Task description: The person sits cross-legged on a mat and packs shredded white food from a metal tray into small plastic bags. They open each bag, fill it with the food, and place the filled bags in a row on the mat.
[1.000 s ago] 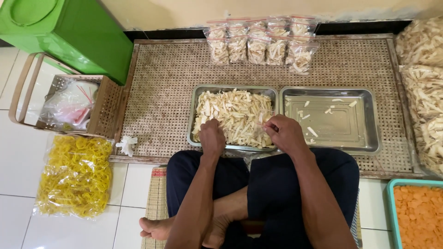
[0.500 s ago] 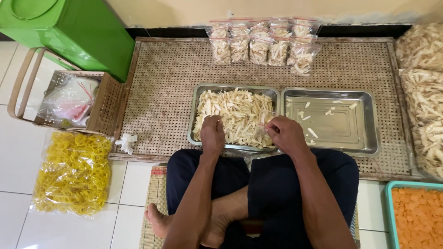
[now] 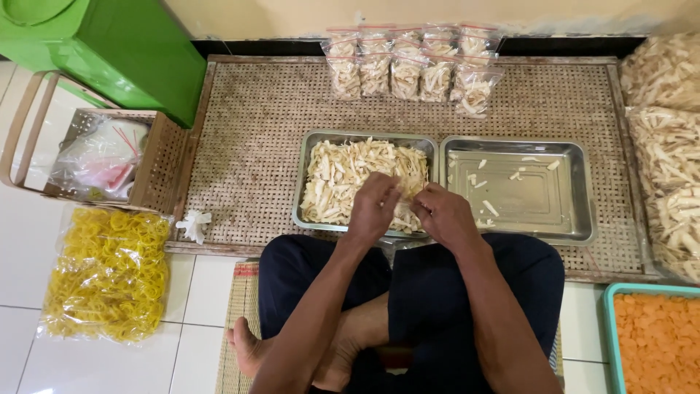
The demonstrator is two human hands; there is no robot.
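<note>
Left hand: the left hand (image 3: 373, 208) rests over the near right corner of the full tray, fingers curled down into the pale strips; it seems to pinch a few, though exactly what it grips cannot be told.
Right hand: the right hand (image 3: 445, 216) sits just beside the left, almost touching it, over the seam between the two trays, fingers bent inward and half closed; whether it holds strips or a clear bag is hidden by the knuckles.
Cracker strips: the pale cracker strips (image 3: 343, 175) lie heaped directly under and beyond the left hand, filling their tray nearly to the rim.
Full tray: the steel tray (image 3: 310, 146) stands just ahead of the left hand on the woven mat (image 3: 255, 131).
Second tray: the near-empty steel tray (image 3: 539, 197) lies just to the right of the right hand, holding only scattered bits.
Packed bags: small filled clear bags (image 3: 412, 69) stand in a row well beyond both hands, by the wall.
Bulk stock: large sacks of strips (image 3: 667, 131) sit far to the right.
Rubber bands: a bag of yellow rubber bands (image 3: 106, 273) lies well to the left, on the floor.
Progress: judging by this, about ten bags are done, while a heaped tray and the sacks remain, so most is left.
</note>
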